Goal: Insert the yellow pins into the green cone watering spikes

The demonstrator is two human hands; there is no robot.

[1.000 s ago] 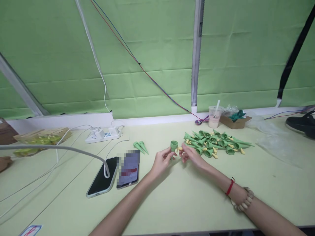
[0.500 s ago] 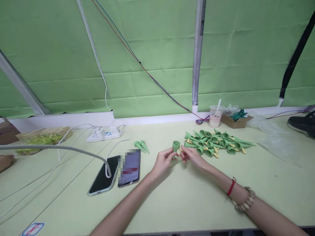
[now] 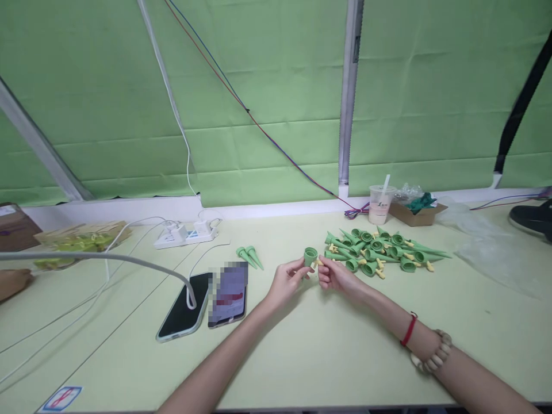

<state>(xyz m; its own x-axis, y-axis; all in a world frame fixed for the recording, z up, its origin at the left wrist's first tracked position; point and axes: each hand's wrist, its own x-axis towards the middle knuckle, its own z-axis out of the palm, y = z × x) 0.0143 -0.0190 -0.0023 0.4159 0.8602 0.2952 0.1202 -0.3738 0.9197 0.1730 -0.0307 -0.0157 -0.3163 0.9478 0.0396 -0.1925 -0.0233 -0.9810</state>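
Observation:
My left hand (image 3: 288,282) is closed around a green plastic spike (image 3: 310,255), its open round end facing up and its lower part hidden by my fingers. Beside it, my right hand (image 3: 338,277) pinches a small yellow valve piece (image 3: 318,263) close to the side of the spike's cup. Whether the yellow piece sits in the spike cannot be made out. Just past my right hand lies a heap of green spikes (image 3: 376,246) mixed with small yellow pieces. Two more green spikes (image 3: 250,256) rest side by side to the left of my hands.
Two phones (image 3: 183,313) lie at the left, under a grey cable (image 3: 129,260). Behind them is a white power strip (image 3: 185,236). At the back right stand a drink cup (image 3: 380,208) and a small cardboard box (image 3: 416,215); a clear plastic bag (image 3: 491,259) lies to their right.
My right hand has turned slightly and its fingers have curled in beside the spike. My left hand keeps its hold. The whole view has shifted slightly.

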